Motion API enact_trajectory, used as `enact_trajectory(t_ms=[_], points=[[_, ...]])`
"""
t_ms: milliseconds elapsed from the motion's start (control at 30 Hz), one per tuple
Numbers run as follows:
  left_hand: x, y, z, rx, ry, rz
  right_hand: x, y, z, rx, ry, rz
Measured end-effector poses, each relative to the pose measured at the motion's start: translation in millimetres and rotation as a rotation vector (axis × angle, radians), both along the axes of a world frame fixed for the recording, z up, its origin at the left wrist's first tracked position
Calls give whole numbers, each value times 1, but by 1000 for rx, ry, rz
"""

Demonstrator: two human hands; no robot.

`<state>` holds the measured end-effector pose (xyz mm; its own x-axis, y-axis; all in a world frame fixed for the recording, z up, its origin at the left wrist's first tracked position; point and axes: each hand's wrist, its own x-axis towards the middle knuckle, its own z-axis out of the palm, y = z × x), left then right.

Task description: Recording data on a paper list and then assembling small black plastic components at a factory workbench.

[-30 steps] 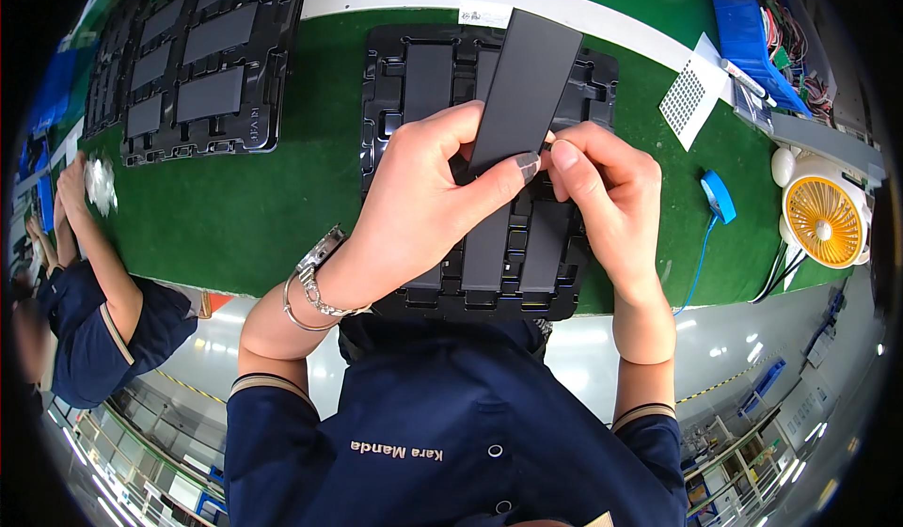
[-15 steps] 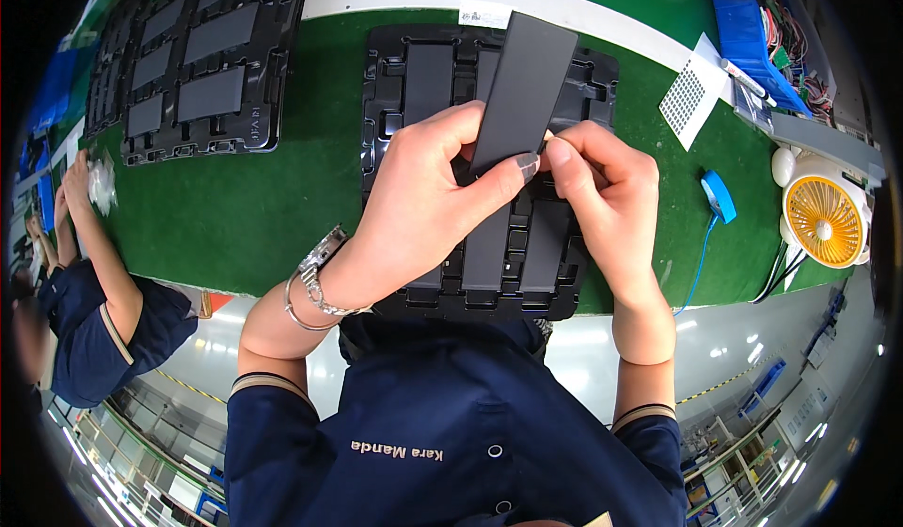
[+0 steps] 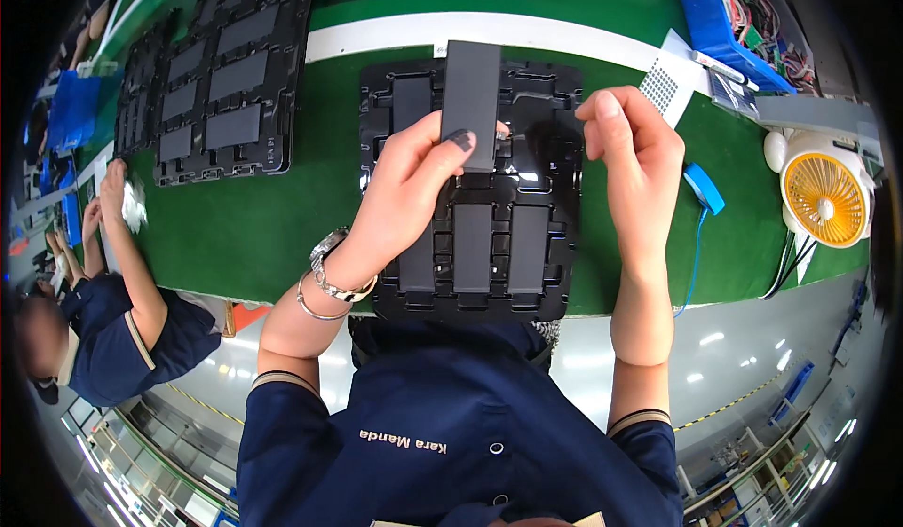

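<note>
My left hand (image 3: 406, 184) grips a flat dark grey rectangular block (image 3: 472, 94), thumb on its face and fingers behind it. The block is held upright above a black moulded tray (image 3: 572, 188). Several similar grey blocks lie in the tray's slots, among them one block (image 3: 471, 248) in the near row. To the right, apart from the block, is my right hand (image 3: 635, 151), its fingers curled and thumb pressed to the index finger. Whether anything small is pinched there cannot be made out.
More black trays (image 3: 226, 94) with grey blocks stand at the far left. On the right are a blue bin (image 3: 729, 43) of wires, a white sheet (image 3: 670, 80), a blue wristband (image 3: 704, 188) on a cord and a small fan (image 3: 824, 203). A co-worker (image 3: 122, 330) sits at the left.
My right hand has drawn away from the block to the right and slightly up. The block, still in my left hand, has moved left and become more upright.
</note>
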<state>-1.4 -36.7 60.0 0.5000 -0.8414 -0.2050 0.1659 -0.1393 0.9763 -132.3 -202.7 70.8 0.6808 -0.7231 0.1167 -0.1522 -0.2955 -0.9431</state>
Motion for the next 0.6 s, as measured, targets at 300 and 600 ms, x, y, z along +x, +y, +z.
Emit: enact_trajectory(t_ms=[300,600], points=[[-11,-33,-10,200,-529,-110,1,-20,-4,-32,0,-77],[-22,-27,-11,175,-1198,-212,0,-16,-6,-96,-15,-33]])
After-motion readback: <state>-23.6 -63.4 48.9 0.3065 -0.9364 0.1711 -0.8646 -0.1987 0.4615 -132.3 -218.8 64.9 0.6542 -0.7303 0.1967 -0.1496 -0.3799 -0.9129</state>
